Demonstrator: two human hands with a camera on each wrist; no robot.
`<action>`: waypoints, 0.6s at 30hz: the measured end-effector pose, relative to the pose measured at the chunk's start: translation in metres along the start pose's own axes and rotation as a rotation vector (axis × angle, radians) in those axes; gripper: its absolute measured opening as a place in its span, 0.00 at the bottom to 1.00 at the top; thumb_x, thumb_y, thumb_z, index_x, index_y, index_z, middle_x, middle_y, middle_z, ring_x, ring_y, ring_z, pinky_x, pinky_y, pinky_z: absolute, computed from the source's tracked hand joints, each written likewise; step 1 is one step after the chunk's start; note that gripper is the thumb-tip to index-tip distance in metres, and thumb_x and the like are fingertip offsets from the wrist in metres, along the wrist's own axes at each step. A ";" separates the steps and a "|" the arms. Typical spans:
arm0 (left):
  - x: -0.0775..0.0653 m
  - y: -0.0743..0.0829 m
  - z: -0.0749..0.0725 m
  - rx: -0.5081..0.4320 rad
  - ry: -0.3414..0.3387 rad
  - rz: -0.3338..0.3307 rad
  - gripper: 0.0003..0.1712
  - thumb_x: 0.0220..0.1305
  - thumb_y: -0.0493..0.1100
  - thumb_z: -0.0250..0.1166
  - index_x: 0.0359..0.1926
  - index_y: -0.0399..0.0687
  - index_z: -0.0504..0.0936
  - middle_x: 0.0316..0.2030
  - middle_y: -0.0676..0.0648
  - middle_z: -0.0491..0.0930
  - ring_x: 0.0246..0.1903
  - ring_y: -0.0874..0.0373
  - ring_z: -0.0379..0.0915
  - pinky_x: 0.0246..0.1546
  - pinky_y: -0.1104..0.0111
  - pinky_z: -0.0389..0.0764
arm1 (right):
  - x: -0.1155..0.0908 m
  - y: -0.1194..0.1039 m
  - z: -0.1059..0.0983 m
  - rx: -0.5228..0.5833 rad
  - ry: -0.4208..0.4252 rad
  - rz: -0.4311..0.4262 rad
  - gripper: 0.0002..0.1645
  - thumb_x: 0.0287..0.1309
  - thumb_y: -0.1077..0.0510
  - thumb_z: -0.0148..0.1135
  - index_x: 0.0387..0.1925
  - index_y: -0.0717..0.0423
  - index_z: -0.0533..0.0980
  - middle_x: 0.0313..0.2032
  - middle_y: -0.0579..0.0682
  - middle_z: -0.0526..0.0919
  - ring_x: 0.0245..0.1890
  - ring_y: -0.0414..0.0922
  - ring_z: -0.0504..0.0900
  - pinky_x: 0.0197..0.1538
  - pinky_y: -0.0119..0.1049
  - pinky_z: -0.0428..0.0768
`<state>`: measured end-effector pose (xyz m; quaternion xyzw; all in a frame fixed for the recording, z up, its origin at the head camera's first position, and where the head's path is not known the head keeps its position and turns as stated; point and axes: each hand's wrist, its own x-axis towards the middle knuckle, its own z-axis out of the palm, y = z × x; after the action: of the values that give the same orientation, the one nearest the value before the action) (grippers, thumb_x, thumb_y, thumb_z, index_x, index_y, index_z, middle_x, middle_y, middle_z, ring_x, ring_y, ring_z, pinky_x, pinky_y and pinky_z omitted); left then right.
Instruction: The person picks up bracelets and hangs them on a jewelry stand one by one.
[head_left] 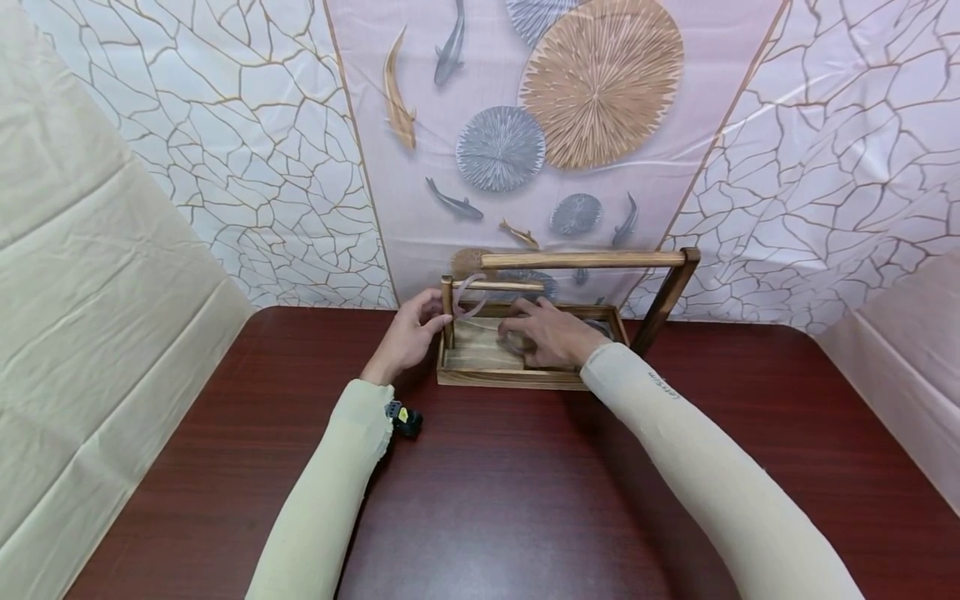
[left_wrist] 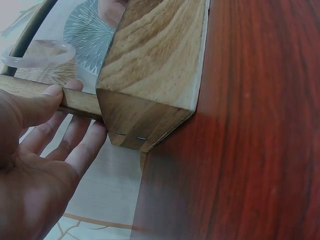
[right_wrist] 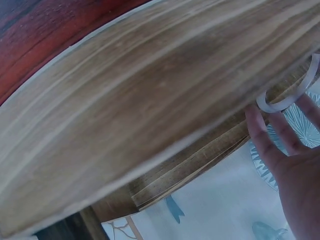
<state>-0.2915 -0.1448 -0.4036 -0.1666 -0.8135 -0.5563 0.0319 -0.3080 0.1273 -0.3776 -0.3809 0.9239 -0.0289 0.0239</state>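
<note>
A wooden jewelry stand [head_left: 517, 379] with a tray base stands at the back of the table. My left hand [head_left: 408, 332] pinches its short left post [left_wrist: 80, 102], thumb on one side and fingers behind. From the short upper bar [head_left: 510, 286] hangs a pale, translucent pinkish bangle [head_left: 471, 296]. My right hand [head_left: 551, 333] reaches down into the tray, fingers bent toward its floor. In the right wrist view, the front wall [right_wrist: 150, 115] covers part of this hand, and a pale ring overlaps its fingertips. I cannot tell whether it holds something.
A taller dark post [head_left: 666, 304] at the stand's right end carries a long wooden bar [head_left: 585, 260] above the right hand. The reddish-brown table [head_left: 480, 500] extends in front. Patterned cloth [head_left: 420, 208] hangs right behind, with cream cloth [head_left: 97, 333] at the left.
</note>
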 end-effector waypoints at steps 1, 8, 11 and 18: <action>0.000 0.000 0.000 -0.001 0.001 0.002 0.16 0.74 0.35 0.59 0.60 0.43 0.76 0.53 0.39 0.85 0.55 0.46 0.80 0.57 0.55 0.79 | 0.000 0.000 0.000 -0.002 -0.002 0.001 0.35 0.52 0.59 0.74 0.62 0.37 0.77 0.68 0.57 0.68 0.63 0.66 0.70 0.63 0.60 0.75; 0.000 0.000 0.000 -0.011 0.000 0.006 0.16 0.74 0.35 0.59 0.60 0.43 0.77 0.54 0.38 0.85 0.55 0.46 0.79 0.58 0.55 0.78 | -0.002 0.001 0.002 -0.018 0.011 0.004 0.35 0.52 0.59 0.74 0.63 0.36 0.76 0.71 0.57 0.66 0.63 0.66 0.70 0.58 0.59 0.79; 0.000 -0.001 0.000 -0.014 -0.004 0.007 0.16 0.74 0.35 0.59 0.60 0.42 0.76 0.54 0.38 0.85 0.56 0.46 0.79 0.58 0.55 0.78 | -0.003 0.001 0.003 -0.024 0.040 -0.009 0.35 0.51 0.59 0.74 0.61 0.36 0.77 0.69 0.56 0.68 0.60 0.63 0.71 0.54 0.56 0.81; 0.001 -0.002 0.001 -0.006 0.003 0.000 0.16 0.74 0.35 0.59 0.60 0.42 0.76 0.54 0.40 0.85 0.56 0.47 0.80 0.57 0.56 0.79 | -0.008 0.000 0.003 -0.024 0.089 -0.014 0.33 0.52 0.56 0.75 0.61 0.38 0.78 0.67 0.55 0.70 0.57 0.60 0.72 0.52 0.55 0.81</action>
<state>-0.2925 -0.1445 -0.4054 -0.1656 -0.8118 -0.5590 0.0325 -0.3024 0.1333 -0.3801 -0.3861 0.9215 -0.0350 -0.0220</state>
